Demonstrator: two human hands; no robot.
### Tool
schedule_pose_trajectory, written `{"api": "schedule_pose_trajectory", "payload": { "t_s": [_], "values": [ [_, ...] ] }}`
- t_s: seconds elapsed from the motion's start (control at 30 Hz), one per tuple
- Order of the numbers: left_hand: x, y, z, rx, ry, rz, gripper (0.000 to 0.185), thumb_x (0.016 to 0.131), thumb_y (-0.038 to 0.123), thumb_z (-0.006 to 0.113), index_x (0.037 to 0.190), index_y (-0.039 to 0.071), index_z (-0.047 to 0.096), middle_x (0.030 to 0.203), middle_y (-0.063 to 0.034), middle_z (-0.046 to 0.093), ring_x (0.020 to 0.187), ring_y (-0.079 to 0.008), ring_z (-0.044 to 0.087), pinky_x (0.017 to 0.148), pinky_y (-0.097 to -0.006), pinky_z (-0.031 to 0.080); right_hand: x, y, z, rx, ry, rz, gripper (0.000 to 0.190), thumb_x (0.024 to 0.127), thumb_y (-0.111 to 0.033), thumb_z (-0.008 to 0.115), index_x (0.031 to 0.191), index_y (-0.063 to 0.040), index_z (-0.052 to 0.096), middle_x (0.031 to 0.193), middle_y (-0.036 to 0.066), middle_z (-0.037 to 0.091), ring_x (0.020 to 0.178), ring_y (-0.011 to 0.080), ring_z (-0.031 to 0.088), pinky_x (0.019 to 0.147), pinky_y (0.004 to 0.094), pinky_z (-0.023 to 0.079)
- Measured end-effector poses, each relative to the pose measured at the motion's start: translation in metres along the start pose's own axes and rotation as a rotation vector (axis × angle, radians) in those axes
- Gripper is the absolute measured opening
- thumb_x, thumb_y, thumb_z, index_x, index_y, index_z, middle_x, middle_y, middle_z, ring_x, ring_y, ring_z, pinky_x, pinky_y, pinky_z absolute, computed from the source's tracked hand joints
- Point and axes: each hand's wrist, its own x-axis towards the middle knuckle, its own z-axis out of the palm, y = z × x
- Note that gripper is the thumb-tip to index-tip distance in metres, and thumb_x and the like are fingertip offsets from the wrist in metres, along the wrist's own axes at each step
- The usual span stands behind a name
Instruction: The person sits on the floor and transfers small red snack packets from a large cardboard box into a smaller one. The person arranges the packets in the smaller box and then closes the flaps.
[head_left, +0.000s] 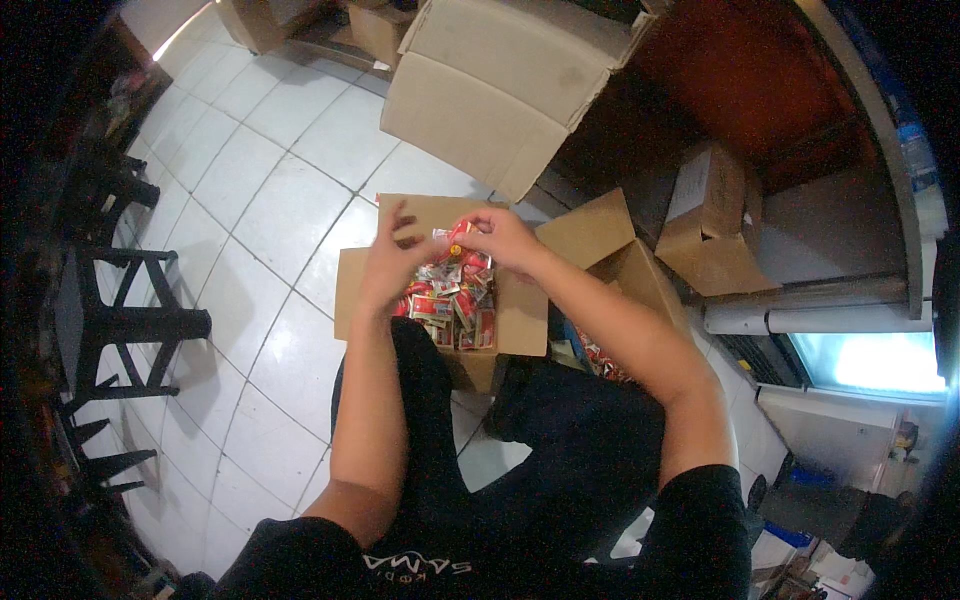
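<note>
An open cardboard box (523, 315) stands between my knees with its flaps folded outward. Many small red-and-silver sachets (465, 307) fill it in a loose heap. Above the heap, my right hand (501, 238) pinches a red sachet (460, 234) between thumb and fingers. My left hand (394, 262) is beside it on the left, blurred, its fingers spread apart and its thumb reaching close to that sachet. Whether the thumb touches it is unclear. Partly hidden by my right forearm, a second open cardboard box (651, 281) has more red sachets (600, 358) near it.
A large cardboard box (495, 86) stands ahead. Another carton (709, 225) sits on the shelf unit (825, 217) at the right, above a brightly lit panel (870, 361). Black plastic stools (150, 324) line the left side of the tiled floor (247, 300).
</note>
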Motion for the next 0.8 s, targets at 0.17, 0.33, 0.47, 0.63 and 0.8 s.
{"api": "schedule_pose_trajectory", "payload": {
  "t_s": [0.17,0.33,0.47,0.63,0.8],
  "values": [
    [0.030,-0.043,-0.025,-0.152,0.114,-0.076,0.065,0.091,0.020,0.070,0.146,0.001,0.041,0.129,-0.0183,0.058,0.111,-0.0252,0.062,0.090,-0.0355,0.053,-0.004,-0.003,-0.046,-0.452,0.156,-0.079,0.045,0.096,-0.034,0.065,0.123,0.001,0.061,0.104,0.011,0.072,0.095,0.0155,0.067,0.082,0.0312,0.055],
    [0.017,-0.040,-0.032,-0.036,0.053,-0.122,0.054,0.093,0.022,0.067,0.139,-0.001,0.050,0.122,-0.0142,0.064,0.107,-0.0216,0.063,0.089,-0.0337,0.051,-0.081,-0.017,-0.156,-0.015,0.065,0.281,0.035,0.093,-0.031,0.066,0.117,-0.006,0.066,0.106,0.007,0.071,0.090,0.0161,0.067,0.079,0.0320,0.055],
    [0.011,-0.034,-0.029,0.074,0.020,-0.067,0.045,0.093,0.015,0.067,0.133,-0.003,0.056,0.111,-0.0121,0.065,0.095,-0.0163,0.064,0.082,-0.0286,0.053,-0.178,0.144,-0.187,-0.086,0.244,0.469,0.028,0.091,-0.022,0.064,0.117,-0.012,0.068,0.103,0.009,0.072,0.091,0.0189,0.068,0.084,0.0366,0.055],
    [0.022,-0.054,-0.047,0.173,0.018,-0.167,0.046,0.094,0.017,0.067,0.133,-0.002,0.055,0.109,-0.0106,0.066,0.097,-0.0163,0.064,0.084,-0.0309,0.053,-0.240,0.309,-0.124,-1.202,0.525,0.427,0.047,0.084,-0.014,0.071,0.131,-0.016,0.063,0.140,0.011,0.052,0.126,0.0360,0.051,0.104,0.0482,0.047],
    [0.023,-0.050,-0.042,0.165,0.023,-0.183,0.046,0.095,0.015,0.065,0.135,-0.003,0.053,0.107,-0.0096,0.066,0.096,-0.0162,0.064,0.085,-0.0315,0.053,-0.248,0.313,-0.112,-1.095,0.603,0.584,0.036,0.080,-0.011,0.073,0.116,-0.016,0.072,0.148,0.008,0.041,0.131,0.0424,0.043,0.106,0.0483,0.046]
  ]
}}
